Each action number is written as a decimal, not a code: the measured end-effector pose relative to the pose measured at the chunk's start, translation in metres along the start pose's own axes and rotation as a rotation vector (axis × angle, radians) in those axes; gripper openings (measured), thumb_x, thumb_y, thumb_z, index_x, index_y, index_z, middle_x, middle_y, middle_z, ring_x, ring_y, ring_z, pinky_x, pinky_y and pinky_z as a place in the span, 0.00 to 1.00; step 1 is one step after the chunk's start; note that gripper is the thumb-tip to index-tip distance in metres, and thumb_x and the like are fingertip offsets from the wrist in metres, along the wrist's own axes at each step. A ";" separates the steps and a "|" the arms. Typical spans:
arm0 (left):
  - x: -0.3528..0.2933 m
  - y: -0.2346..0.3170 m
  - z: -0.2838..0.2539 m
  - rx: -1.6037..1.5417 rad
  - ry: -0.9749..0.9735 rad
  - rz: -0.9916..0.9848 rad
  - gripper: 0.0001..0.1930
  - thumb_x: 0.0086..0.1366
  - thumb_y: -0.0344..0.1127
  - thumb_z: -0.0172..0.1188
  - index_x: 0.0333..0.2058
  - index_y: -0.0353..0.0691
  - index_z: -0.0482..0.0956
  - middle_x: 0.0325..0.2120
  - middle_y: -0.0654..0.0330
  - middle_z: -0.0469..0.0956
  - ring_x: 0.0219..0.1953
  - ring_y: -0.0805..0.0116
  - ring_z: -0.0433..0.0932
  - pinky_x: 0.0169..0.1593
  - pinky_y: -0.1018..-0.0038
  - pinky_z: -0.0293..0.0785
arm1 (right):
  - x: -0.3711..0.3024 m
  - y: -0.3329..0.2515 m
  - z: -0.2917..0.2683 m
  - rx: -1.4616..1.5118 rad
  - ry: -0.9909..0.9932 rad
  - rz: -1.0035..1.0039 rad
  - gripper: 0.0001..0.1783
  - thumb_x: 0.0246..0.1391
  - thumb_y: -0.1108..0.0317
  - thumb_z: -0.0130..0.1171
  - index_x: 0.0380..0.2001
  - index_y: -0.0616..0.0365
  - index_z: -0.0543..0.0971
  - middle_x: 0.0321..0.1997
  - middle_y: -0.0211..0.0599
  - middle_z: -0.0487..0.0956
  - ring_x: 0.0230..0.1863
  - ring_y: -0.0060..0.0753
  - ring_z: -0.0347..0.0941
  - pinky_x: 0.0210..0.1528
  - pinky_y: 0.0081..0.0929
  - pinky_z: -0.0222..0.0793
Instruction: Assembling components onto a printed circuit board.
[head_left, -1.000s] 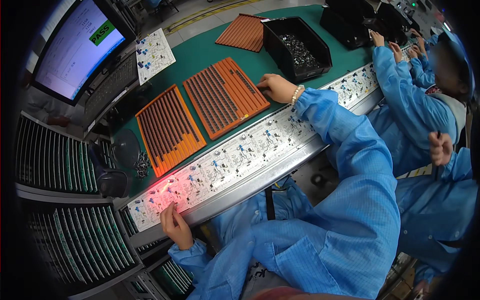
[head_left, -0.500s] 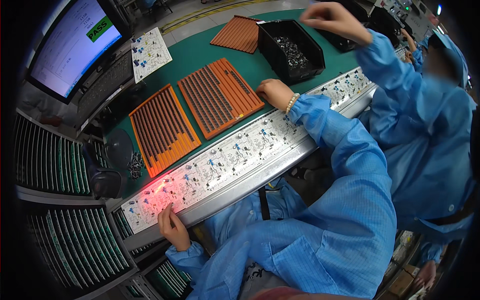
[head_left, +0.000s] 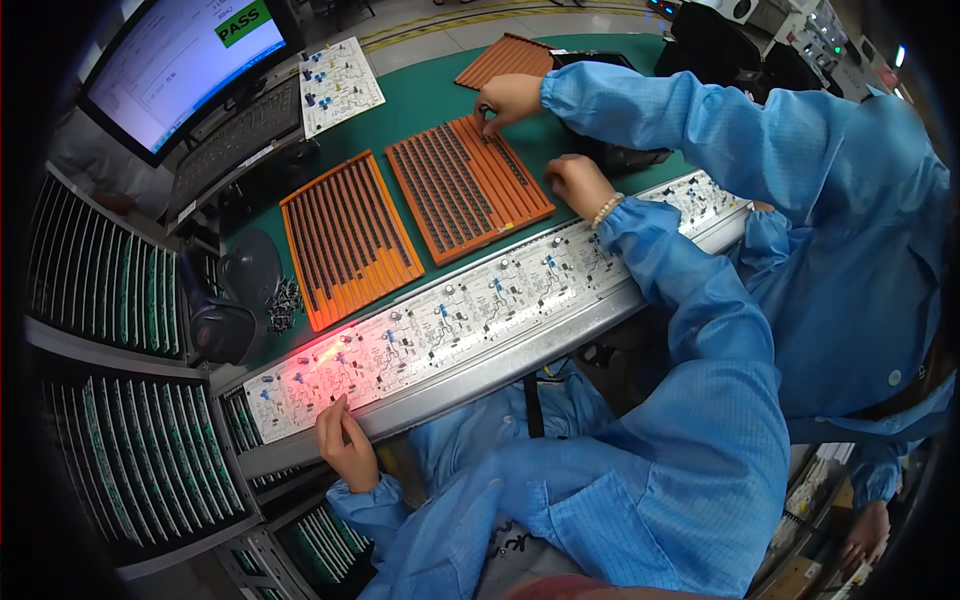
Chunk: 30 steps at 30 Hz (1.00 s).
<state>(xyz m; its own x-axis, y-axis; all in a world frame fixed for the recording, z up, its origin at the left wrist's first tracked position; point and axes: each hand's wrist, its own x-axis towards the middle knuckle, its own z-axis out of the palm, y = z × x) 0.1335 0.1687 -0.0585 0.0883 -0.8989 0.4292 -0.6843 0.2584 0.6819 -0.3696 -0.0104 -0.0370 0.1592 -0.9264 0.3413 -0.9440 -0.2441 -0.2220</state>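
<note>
A row of white circuit boards (head_left: 470,325) with blue and black components lies along a metal rail (head_left: 480,365). My left hand (head_left: 347,447) is at the near edge of the boards' left part, fingers apart and loosely bent, with fingertips at the edge beside a patch of red light. My right hand (head_left: 583,187), with a beaded bracelet, hovers beyond the boards at the right edge of an orange slotted tray (head_left: 510,220). Its fingers are curled together, and whatever they may hold is hidden. A co-worker's hand (head_left: 508,100) pinches a small dark part over that tray's far end.
A second orange tray (head_left: 372,290) lies to the left. A black bin (head_left: 625,158) is partly behind the co-worker's sleeve. At left are a monitor (head_left: 185,75), a keyboard (head_left: 235,150), a dark handheld scanner (head_left: 222,325) and racks of boards (head_left: 150,470). A co-worker stands close at right.
The co-worker's hand has come from above the black bin down to the orange tray. The whole view has shifted a little. My hands keep nearly the same places.
</note>
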 end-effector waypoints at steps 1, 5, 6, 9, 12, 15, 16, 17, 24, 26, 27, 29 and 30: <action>-0.001 -0.002 -0.001 0.034 -0.002 0.027 0.11 0.65 0.19 0.52 0.43 0.30 0.81 0.34 0.51 0.78 0.38 0.58 0.78 0.44 0.69 0.73 | -0.001 0.004 -0.001 0.000 -0.003 -0.005 0.09 0.46 0.75 0.62 0.34 0.60 0.82 0.33 0.44 0.81 0.37 0.49 0.78 0.46 0.39 0.74; 0.001 -0.005 -0.003 0.008 0.010 0.011 0.12 0.65 0.17 0.52 0.42 0.31 0.81 0.34 0.48 0.77 0.37 0.54 0.77 0.42 0.66 0.73 | -0.005 0.002 -0.020 0.717 0.072 0.355 0.09 0.50 0.69 0.65 0.35 0.61 0.82 0.35 0.42 0.84 0.35 0.44 0.80 0.45 0.36 0.74; 0.003 -0.006 -0.002 0.001 0.002 0.016 0.12 0.65 0.17 0.52 0.42 0.31 0.81 0.34 0.48 0.77 0.37 0.54 0.77 0.42 0.66 0.73 | 0.052 -0.009 -0.019 0.549 -0.093 0.201 0.11 0.52 0.66 0.65 0.36 0.61 0.82 0.35 0.41 0.84 0.35 0.42 0.80 0.43 0.35 0.74; 0.000 -0.007 -0.002 0.016 0.010 0.023 0.12 0.64 0.17 0.52 0.43 0.31 0.81 0.34 0.48 0.78 0.37 0.53 0.77 0.42 0.66 0.73 | 0.199 -0.030 -0.022 0.044 -0.594 -0.298 0.16 0.56 0.56 0.65 0.38 0.59 0.83 0.35 0.39 0.84 0.36 0.36 0.80 0.38 0.33 0.75; 0.004 -0.005 -0.002 0.013 0.003 0.049 0.12 0.64 0.18 0.52 0.43 0.31 0.81 0.34 0.48 0.77 0.37 0.53 0.77 0.43 0.66 0.73 | 0.190 -0.067 -0.037 -0.046 -0.486 -0.395 0.15 0.56 0.56 0.65 0.39 0.56 0.84 0.37 0.38 0.85 0.37 0.36 0.81 0.39 0.34 0.76; 0.004 -0.006 -0.002 0.011 -0.008 0.054 0.12 0.64 0.18 0.52 0.43 0.31 0.81 0.34 0.48 0.77 0.37 0.52 0.77 0.43 0.65 0.73 | 0.168 -0.103 -0.039 0.169 -0.466 -0.633 0.12 0.56 0.59 0.64 0.40 0.52 0.84 0.37 0.36 0.85 0.37 0.37 0.82 0.39 0.37 0.77; 0.004 -0.007 -0.002 0.010 -0.012 0.047 0.12 0.64 0.18 0.52 0.43 0.31 0.81 0.34 0.48 0.77 0.37 0.52 0.77 0.43 0.65 0.73 | 0.153 -0.122 -0.042 0.202 -0.481 -0.693 0.11 0.58 0.61 0.63 0.40 0.53 0.84 0.37 0.35 0.85 0.36 0.36 0.82 0.38 0.37 0.77; 0.003 -0.008 -0.002 0.008 -0.016 0.040 0.12 0.64 0.18 0.52 0.43 0.31 0.81 0.34 0.48 0.77 0.37 0.52 0.77 0.43 0.65 0.73 | 0.138 -0.134 -0.036 0.222 -0.473 -0.761 0.11 0.58 0.60 0.63 0.39 0.53 0.84 0.37 0.35 0.85 0.35 0.37 0.82 0.37 0.37 0.77; 0.001 -0.015 -0.005 0.021 -0.025 0.020 0.12 0.64 0.19 0.52 0.43 0.31 0.81 0.35 0.49 0.78 0.38 0.56 0.78 0.44 0.68 0.73 | 0.058 -0.185 -0.001 0.058 -0.197 -0.947 0.14 0.48 0.62 0.63 0.39 0.55 0.81 0.26 0.35 0.80 0.28 0.39 0.80 0.28 0.37 0.75; -0.001 -0.015 -0.004 0.036 -0.024 -0.003 0.11 0.65 0.19 0.52 0.43 0.31 0.81 0.35 0.50 0.79 0.38 0.57 0.78 0.44 0.69 0.73 | 0.060 -0.187 0.005 0.012 -0.190 -0.961 0.15 0.48 0.63 0.62 0.39 0.56 0.81 0.26 0.35 0.79 0.27 0.39 0.79 0.28 0.36 0.75; 0.001 -0.013 -0.002 0.021 -0.025 0.015 0.12 0.64 0.18 0.52 0.43 0.31 0.81 0.35 0.49 0.78 0.38 0.55 0.78 0.44 0.68 0.73 | 0.062 -0.186 0.008 -0.045 -0.175 -0.969 0.16 0.47 0.63 0.61 0.40 0.57 0.81 0.25 0.35 0.78 0.27 0.39 0.79 0.27 0.36 0.75; 0.003 -0.015 0.001 -0.003 -0.020 0.046 0.13 0.62 0.17 0.53 0.43 0.32 0.81 0.34 0.48 0.78 0.37 0.52 0.77 0.43 0.65 0.73 | 0.063 -0.193 0.018 -0.080 -0.166 -0.998 0.16 0.46 0.64 0.60 0.40 0.58 0.80 0.24 0.35 0.77 0.26 0.38 0.79 0.27 0.35 0.75; 0.004 -0.014 0.001 0.011 -0.013 0.029 0.13 0.62 0.17 0.53 0.43 0.32 0.81 0.34 0.48 0.78 0.37 0.52 0.77 0.43 0.65 0.73 | 0.062 -0.194 0.019 -0.092 -0.179 -1.006 0.16 0.47 0.64 0.60 0.40 0.59 0.80 0.25 0.35 0.77 0.25 0.39 0.78 0.27 0.35 0.75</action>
<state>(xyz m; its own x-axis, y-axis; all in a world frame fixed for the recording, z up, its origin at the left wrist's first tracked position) 0.1423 0.1608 -0.0665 0.0588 -0.8958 0.4406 -0.6940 0.2806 0.6630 -0.1715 -0.0261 0.0102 0.9232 -0.3354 0.1878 -0.3663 -0.9156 0.1655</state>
